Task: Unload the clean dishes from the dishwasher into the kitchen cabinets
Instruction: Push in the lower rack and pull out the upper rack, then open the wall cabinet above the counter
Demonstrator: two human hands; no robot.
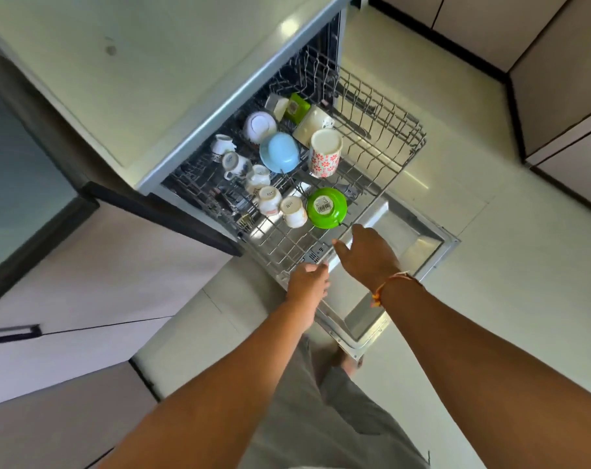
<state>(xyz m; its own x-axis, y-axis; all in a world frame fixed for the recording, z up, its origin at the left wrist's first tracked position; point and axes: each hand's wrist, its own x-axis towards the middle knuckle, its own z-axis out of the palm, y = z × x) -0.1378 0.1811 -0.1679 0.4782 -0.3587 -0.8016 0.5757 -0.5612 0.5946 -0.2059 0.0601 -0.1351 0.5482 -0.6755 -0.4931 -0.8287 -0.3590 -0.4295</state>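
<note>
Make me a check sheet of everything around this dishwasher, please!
Surface: wire rack, pulled out over the open dishwasher door.
Job's things: green bowl, blue bowl, flowered cup and small white cups sit in the rack, bottoms showing.
Clutter: nothing seen.
Hands: left hand grips the rack's front rim. Right hand is open at the rim near the green bowl, holding nothing.
Cables: nothing seen.
Surroundings: pale countertop above the dishwasher, light floor, cabinets at the sides.
</note>
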